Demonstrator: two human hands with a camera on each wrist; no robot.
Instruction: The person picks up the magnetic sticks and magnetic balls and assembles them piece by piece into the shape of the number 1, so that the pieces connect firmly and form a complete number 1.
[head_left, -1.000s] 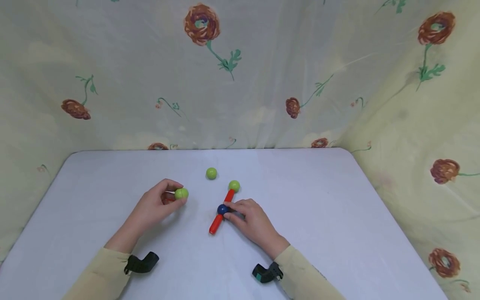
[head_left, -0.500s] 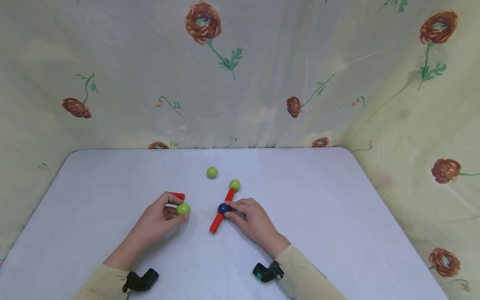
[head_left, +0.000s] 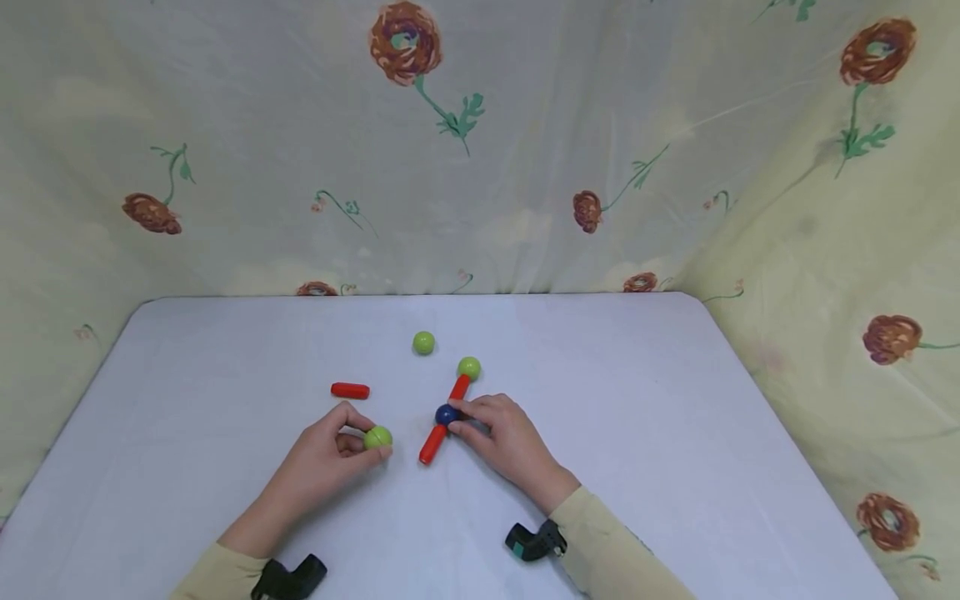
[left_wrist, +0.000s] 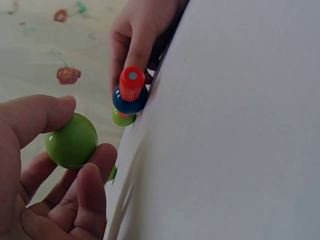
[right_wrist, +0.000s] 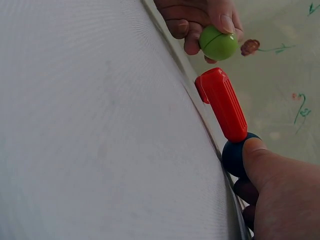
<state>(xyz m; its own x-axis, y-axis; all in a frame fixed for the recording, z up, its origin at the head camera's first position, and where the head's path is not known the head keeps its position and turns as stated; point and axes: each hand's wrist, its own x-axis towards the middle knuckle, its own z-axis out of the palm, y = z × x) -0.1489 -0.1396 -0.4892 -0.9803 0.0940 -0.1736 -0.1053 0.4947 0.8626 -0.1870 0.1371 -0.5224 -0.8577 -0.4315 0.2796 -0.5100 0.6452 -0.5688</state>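
My left hand [head_left: 330, 458] pinches a glossy green ball [head_left: 378, 437] between thumb and fingers; a thin seam shows across the ball in the right wrist view. Just to its right, my right hand [head_left: 513, 446] pinches a dark blue ball [head_left: 447, 415]. Two red ribbed rods stick out from that blue ball in line. The nearer rod [head_left: 432, 445] points toward me, and its free end shows a small grey disc in the left wrist view. The farther rod [head_left: 460, 387] ends at a second green ball [head_left: 469, 367]. The two hands are a short gap apart.
A loose red rod [head_left: 350, 391] lies beyond my left hand. Farther back sits another green ball [head_left: 423, 342]. All rest on a white-covered table [head_left: 637, 400], with a flowered cloth [head_left: 510, 167] hanging behind and at the sides.
My left hand has moved toward me and slightly right with the green ball, uncovering the loose red rod behind it. The right hand stays in place on the blue ball.
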